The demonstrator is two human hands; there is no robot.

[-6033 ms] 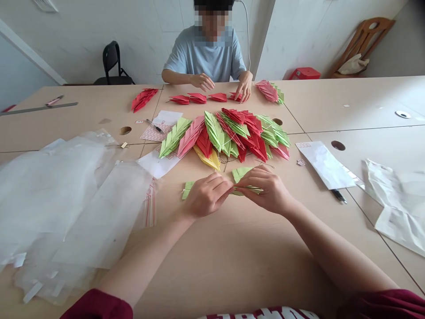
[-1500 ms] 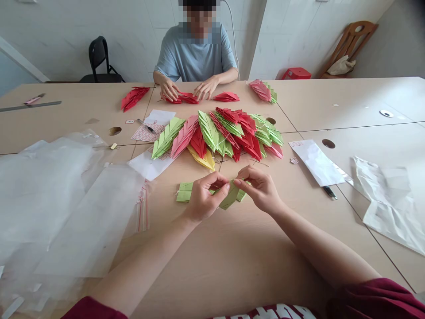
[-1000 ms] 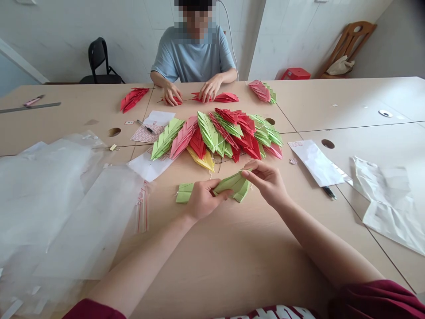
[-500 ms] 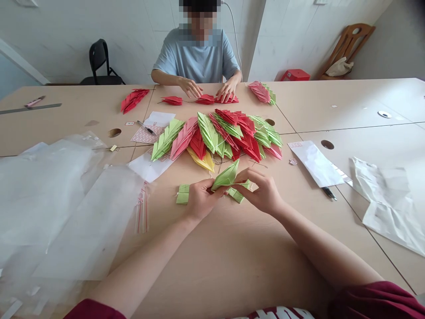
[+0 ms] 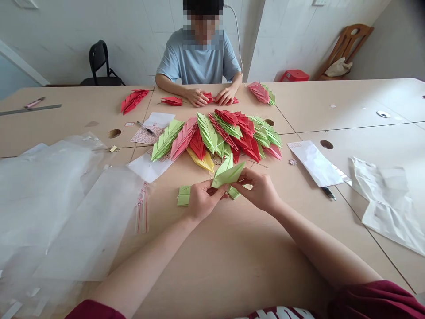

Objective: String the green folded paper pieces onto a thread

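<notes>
Between my hands, above the table, is a folded green paper piece (image 5: 227,172) with two pointed flaps spread apart. My left hand (image 5: 205,198) pinches its lower left side between thumb and fingers. The fingers of my right hand (image 5: 258,188) are closed on its lower right edge. Behind my left hand lies a flat green folded paper strip (image 5: 183,196), and more green folded paper (image 5: 234,193) shows partly beneath my right fingers. Just beyond, a heap of pleated paper shapes (image 5: 207,133) in green, red, pink and yellow lies with loose string.
Across the table a person in a blue shirt (image 5: 202,57) handles red folded paper (image 5: 208,96). Clear plastic bags (image 5: 66,199) cover the left side. On the right are a white paper (image 5: 314,163), a pen (image 5: 328,193) and a white plastic bag (image 5: 388,199).
The green paper piece has opened from one visible point into two spread flaps. My right fingers have shifted slightly left against it. The other person's hands have moved on the red paper.
</notes>
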